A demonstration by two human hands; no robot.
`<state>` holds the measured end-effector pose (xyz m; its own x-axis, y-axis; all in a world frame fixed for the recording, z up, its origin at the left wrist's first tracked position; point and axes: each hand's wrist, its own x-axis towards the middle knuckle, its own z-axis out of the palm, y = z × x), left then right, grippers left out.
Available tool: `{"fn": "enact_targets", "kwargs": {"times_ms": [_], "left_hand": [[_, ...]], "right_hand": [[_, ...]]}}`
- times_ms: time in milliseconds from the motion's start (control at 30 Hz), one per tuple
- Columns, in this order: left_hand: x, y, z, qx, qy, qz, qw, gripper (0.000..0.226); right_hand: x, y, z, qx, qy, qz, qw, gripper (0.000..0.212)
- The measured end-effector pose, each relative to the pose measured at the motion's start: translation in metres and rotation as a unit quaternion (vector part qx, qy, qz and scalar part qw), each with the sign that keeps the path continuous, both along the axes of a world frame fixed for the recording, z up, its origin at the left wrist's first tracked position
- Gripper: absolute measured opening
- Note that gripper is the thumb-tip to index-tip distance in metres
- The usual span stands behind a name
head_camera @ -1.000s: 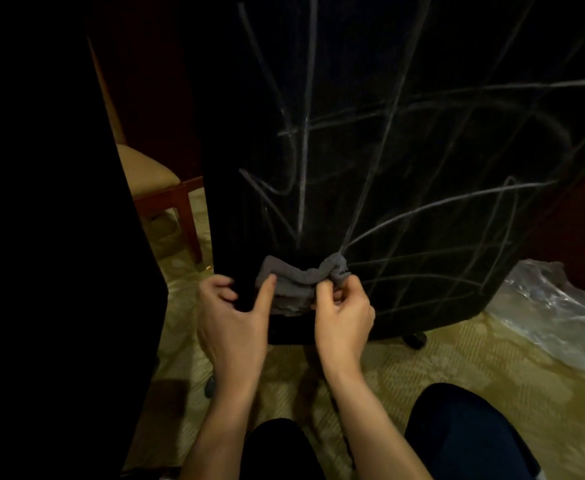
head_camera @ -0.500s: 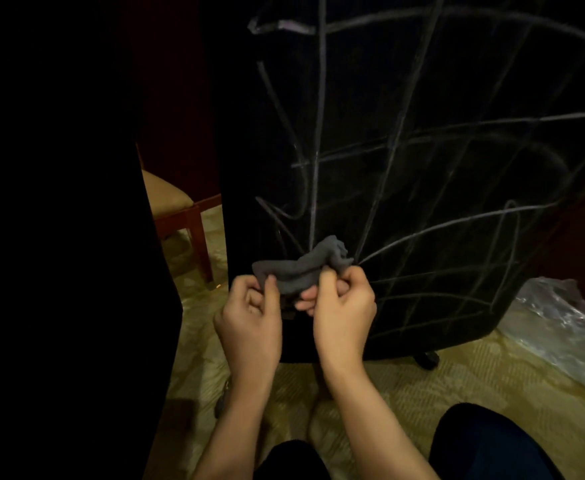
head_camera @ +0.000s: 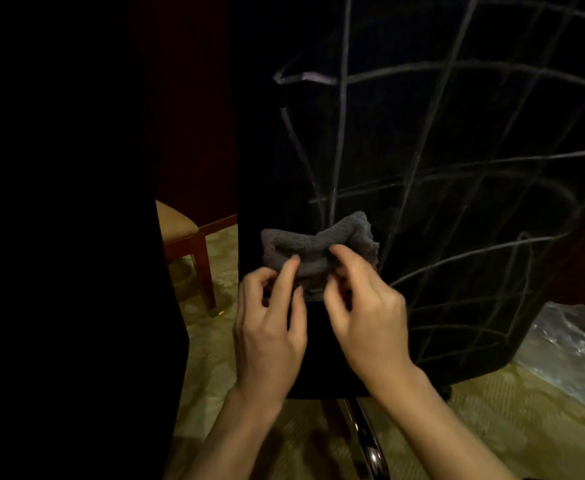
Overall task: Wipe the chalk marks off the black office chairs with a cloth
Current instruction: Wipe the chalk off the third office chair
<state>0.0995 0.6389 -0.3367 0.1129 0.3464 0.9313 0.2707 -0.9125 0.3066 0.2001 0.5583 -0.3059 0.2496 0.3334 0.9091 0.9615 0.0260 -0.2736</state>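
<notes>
The back of a black office chair [head_camera: 457,237] fills the middle and right of the head view, crossed by many white chalk marks [head_camera: 464,69]. A small grey cloth [head_camera: 315,242] is bunched in front of the lower left part of the backrest. My left hand [head_camera: 270,323] pinches its lower left part with fingertips. My right hand [head_camera: 364,306] pinches its lower right part. Whether the cloth touches the chair I cannot tell.
A second black chair [head_camera: 69,237] fills the left side, very dark. Between them stands a wooden chair [head_camera: 194,244] with a tan seat. Crumpled clear plastic [head_camera: 568,344] lies on the patterned carpet [head_camera: 492,427] at right. A chrome chair leg [head_camera: 367,438] runs below my wrists.
Both hands have lifted the cloth higher up the backrest and reworked their grip on it, spreading it wider. The view has tilted up the chair back.
</notes>
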Motion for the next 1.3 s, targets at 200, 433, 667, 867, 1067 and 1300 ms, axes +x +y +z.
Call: {"fn": "enact_targets", "kwargs": {"times_ms": [200, 433, 667, 867, 1067, 1300], "left_hand": [[-0.005, 0.004, 0.020, 0.039, 0.076, 0.130, 0.988, 0.035], [-0.006, -0.001, 0.082, 0.083, 0.034, 0.155, 0.984, 0.023], [-0.011, -0.006, 0.194, 0.170, -0.033, 0.204, 0.963, 0.017], [-0.019, 0.009, 0.150, 0.228, 0.006, 0.173, 0.958, 0.014], [-0.017, 0.010, 0.200, 0.242, -0.007, 0.123, 0.962, 0.019], [-0.008, 0.005, 0.269, 0.242, -0.065, 0.152, 0.956, 0.027]], "right_hand": [[0.017, -0.005, 0.015, -0.032, -0.200, -0.152, 0.967, 0.021], [0.020, -0.001, 0.068, 0.049, -0.235, -0.153, 0.959, 0.011], [0.012, -0.007, 0.190, 0.167, -0.280, -0.191, 0.926, 0.013], [0.029, -0.007, 0.148, 0.059, -0.346, -0.172, 0.920, 0.005], [0.025, -0.007, 0.201, 0.102, -0.347, -0.154, 0.920, 0.007], [0.019, -0.007, 0.273, 0.176, -0.309, -0.149, 0.922, 0.022]]}}
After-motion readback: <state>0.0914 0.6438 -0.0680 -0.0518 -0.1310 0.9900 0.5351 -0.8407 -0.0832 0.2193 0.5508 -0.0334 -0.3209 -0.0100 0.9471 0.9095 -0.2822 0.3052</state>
